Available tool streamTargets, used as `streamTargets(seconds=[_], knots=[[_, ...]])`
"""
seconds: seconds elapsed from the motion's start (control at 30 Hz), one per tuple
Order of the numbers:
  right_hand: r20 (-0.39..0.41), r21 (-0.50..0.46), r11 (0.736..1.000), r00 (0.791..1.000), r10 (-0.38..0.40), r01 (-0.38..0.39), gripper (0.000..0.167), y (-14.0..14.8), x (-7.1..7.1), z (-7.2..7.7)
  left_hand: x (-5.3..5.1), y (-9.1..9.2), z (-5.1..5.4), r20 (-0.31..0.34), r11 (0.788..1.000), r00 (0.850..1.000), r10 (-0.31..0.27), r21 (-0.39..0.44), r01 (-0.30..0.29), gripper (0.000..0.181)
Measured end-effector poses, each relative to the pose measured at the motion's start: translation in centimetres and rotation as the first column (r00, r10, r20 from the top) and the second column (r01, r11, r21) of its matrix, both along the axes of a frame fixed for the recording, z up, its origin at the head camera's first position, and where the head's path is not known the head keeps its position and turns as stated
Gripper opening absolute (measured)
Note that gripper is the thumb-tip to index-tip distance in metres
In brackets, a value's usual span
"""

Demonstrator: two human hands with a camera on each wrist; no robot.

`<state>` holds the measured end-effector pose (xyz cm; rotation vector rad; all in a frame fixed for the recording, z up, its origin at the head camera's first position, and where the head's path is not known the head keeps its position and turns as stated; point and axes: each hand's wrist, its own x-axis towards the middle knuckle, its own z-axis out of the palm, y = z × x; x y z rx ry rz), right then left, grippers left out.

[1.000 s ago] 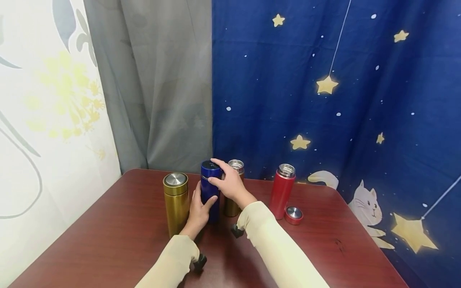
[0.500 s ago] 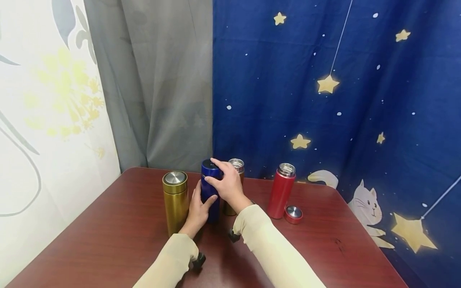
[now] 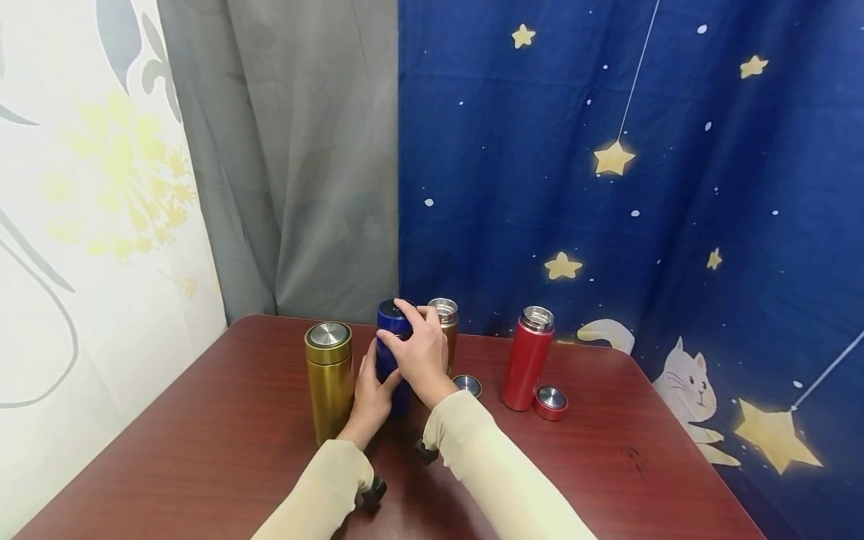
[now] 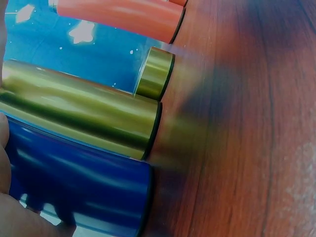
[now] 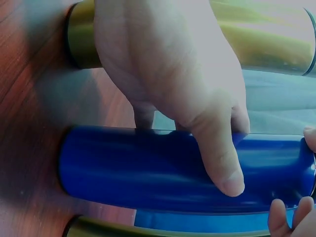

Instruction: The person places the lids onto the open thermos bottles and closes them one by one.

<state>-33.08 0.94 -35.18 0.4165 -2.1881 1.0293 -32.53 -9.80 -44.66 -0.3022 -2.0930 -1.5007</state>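
the left hand (image 3: 370, 397) is gripping the upright blue flask (image 5: 173, 173), while the right hand (image 3: 424, 351) is clasping its lid (image 3: 393, 322).

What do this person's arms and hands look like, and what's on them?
Both the left hand and right hand are ungloved. The left sleeve and right sleeve are long, plain and pale cream. A small black block shows by the left wrist, and a similar dark piece by the right.

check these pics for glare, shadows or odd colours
Head: a soft shadow darkens the table between the sleeves; left wrist: pale glare streaks the blue bottle, and the red bottle looks orange-pink; right wrist: glare washes out part of the capped gold bottle.
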Motion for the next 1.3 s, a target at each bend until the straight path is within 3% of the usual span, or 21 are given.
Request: streamTargets(seconds=[0.17, 0.37, 0.47, 0.6, 0.87, 0.93, 1.1, 1.3], knots=[[0.057, 0.057, 0.997, 0.998, 0.041, -0.044, 0.061, 0.7, -0.1, 0.3, 0.0, -0.1, 0.1, 0.026, 0.999, 0.999, -0.034, 0.013, 0.034, 0.082], [0.122, 0.117, 0.966, 0.969, 0.215, -0.23, 0.062, 2.1, -0.5, 0.8, -0.1, -0.3, 0.4, -0.01, 0.997, 0.997, -0.077, 0.022, 0.077, 0.078], [0.145, 0.13, 0.949, 0.953, 0.267, -0.286, 0.058, 2.6, -0.6, 1.2, 1.3, -0.2, 2.1, -0.007, 0.994, 0.994, -0.106, 0.034, 0.106, 0.073], [0.154, 0.158, 0.94, 0.948, 0.279, -0.303, 0.053, 3.0, -0.7, 1.4, 2.9, -0.3, 4.2, 0.025, 0.985, 0.986, -0.167, 0.055, 0.165, 0.071], [0.108, 0.207, 0.95, 0.971, 0.213, -0.232, 0.054, 2.7, -0.6, 1.2, 2.1, -1.2, 3.7, 0.069, 0.966, 0.965, -0.253, 0.066, 0.249, 0.073], [0.088, 0.21, 0.957, 0.979, 0.186, -0.2, 0.054, 2.5, -0.4, 1.1, 1.5, -1.3, 3.0, 0.074, 0.962, 0.961, -0.267, 0.085, 0.261, 0.074], [0.035, 0.189, 0.976, 0.994, 0.103, -0.107, 0.054, 1.9, 0.1, 0.8, -0.1, -1.4, 1.0, 0.074, 0.969, 0.968, -0.238, 0.085, 0.231, 0.077], [-0.031, 0.149, 0.989, 0.999, 0.009, -0.005, 0.054, 1.0, 0.4, 0.5, -0.2, -0.9, 0.4, 0.045, 0.986, 0.987, -0.154, 0.066, 0.151, 0.08]])
